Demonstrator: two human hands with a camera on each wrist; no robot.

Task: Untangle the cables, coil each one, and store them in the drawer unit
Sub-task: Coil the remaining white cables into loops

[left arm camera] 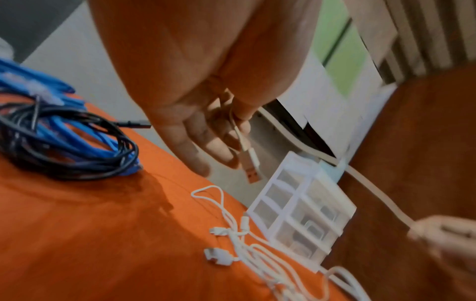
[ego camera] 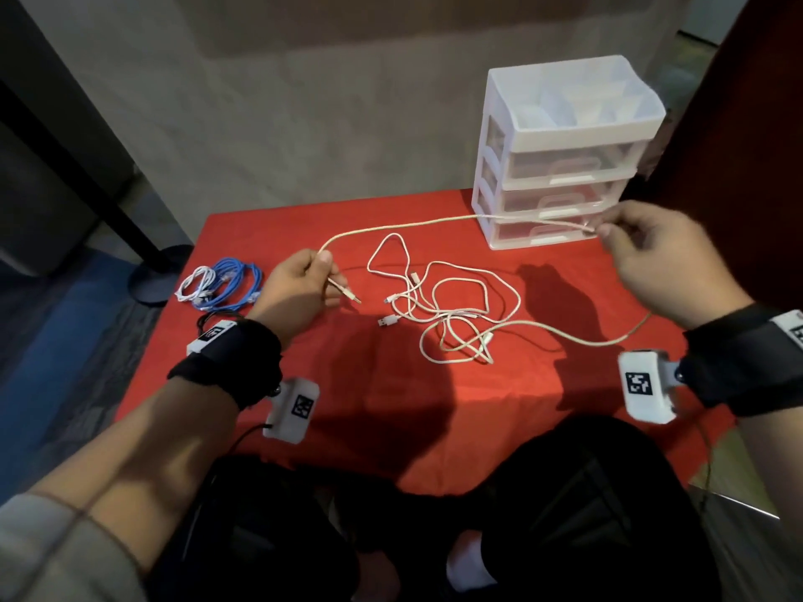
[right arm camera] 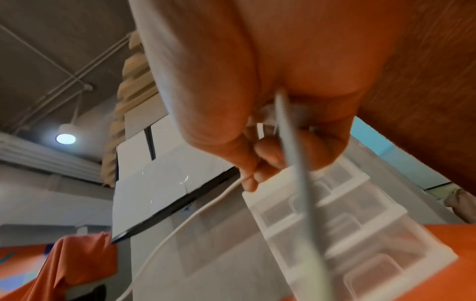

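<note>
A cream braided cable stretches in the air between both hands above the red table. My left hand pinches it near its USB plug, which hangs below the fingers. My right hand pinches the same cable in front of the drawer unit; the rest trails down past my right wrist. A tangle of white cables lies on the table between my hands. The white drawer unit has clear drawers, all closed.
Coiled blue and white cables lie at the table's left edge, with a black coil beside them. A dark pole base stands on the floor to the left. My knees sit under the front edge.
</note>
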